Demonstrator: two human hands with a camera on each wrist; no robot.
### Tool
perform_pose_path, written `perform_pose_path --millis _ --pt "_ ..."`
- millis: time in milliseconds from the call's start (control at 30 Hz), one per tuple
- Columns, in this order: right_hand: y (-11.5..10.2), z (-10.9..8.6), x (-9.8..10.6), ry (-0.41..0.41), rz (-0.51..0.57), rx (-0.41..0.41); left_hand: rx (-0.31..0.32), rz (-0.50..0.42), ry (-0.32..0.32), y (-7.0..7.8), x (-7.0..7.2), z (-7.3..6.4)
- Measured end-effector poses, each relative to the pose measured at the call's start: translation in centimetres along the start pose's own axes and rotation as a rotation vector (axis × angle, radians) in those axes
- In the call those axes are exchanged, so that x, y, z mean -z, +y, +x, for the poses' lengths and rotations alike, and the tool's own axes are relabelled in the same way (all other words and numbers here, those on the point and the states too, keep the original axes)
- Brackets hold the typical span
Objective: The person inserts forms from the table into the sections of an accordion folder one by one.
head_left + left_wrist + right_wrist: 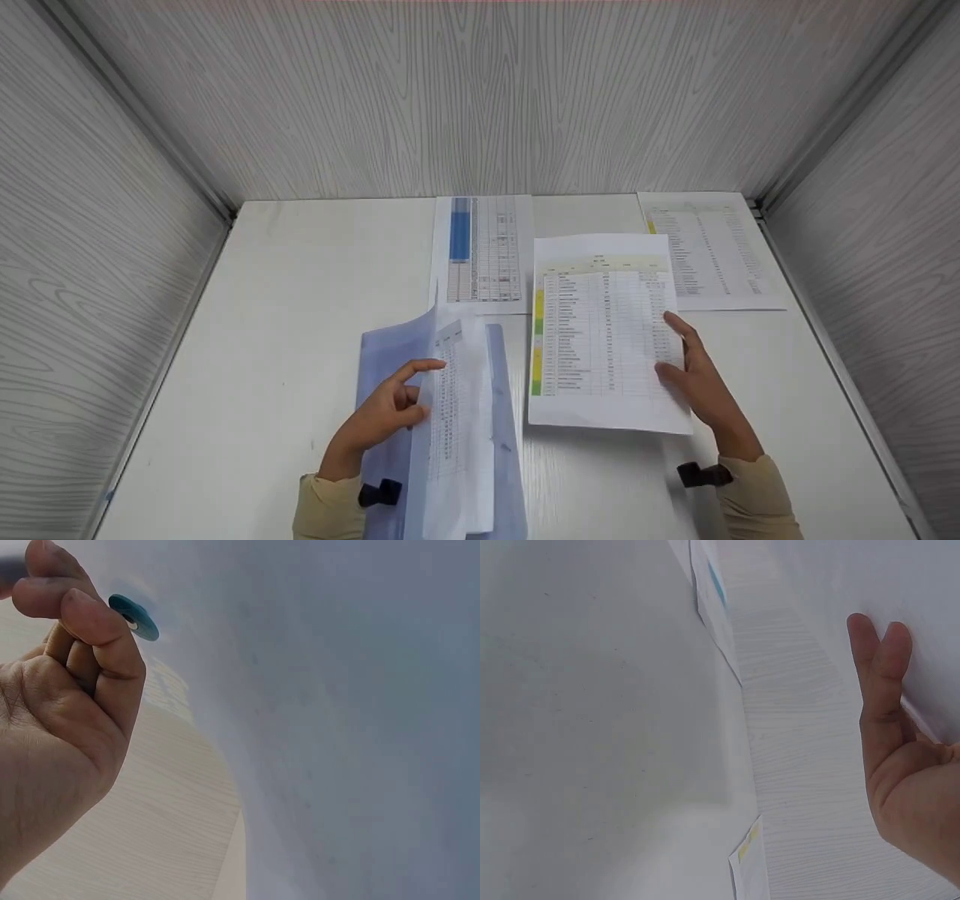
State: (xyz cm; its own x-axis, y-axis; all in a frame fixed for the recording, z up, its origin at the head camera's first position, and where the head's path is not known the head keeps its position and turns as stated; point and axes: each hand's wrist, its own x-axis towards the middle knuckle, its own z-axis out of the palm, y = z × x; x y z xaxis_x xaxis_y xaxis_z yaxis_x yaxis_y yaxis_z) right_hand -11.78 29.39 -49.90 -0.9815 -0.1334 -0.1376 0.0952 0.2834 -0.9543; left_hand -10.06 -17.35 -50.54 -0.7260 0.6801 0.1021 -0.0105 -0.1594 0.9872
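Below the centre of the head view, my left hand (379, 416) grips the edge of a translucent blue plastic folder (386, 356), which is tilted up. Printed sheets (478, 420) show at the folder, with the index fingertip and thumb over their left side. A round teal snap button (135, 617) sits by the fingers in the left wrist view. My right hand (701, 382) pinches the right edge of a printed table sheet (600, 330), thumb in front and other fingers mostly hidden behind. That sheet is held up over the table, its left edge marked yellow and green.
On the white table (292, 300), a sheet with a blue block (484, 255) lies at the back middle. Another printed sheet (712, 255) lies at the back right, partly covered by the held sheet. Wood-grain panels (480, 97) enclose the table at the back and sides.
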Motion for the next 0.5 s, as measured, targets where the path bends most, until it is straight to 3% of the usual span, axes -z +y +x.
perform_pose_path --millis 500 --pt "-1.06 0.56 -0.91 -0.023 -0.010 0.023 0.004 0.031 0.010 0.38 -0.02 -0.10"
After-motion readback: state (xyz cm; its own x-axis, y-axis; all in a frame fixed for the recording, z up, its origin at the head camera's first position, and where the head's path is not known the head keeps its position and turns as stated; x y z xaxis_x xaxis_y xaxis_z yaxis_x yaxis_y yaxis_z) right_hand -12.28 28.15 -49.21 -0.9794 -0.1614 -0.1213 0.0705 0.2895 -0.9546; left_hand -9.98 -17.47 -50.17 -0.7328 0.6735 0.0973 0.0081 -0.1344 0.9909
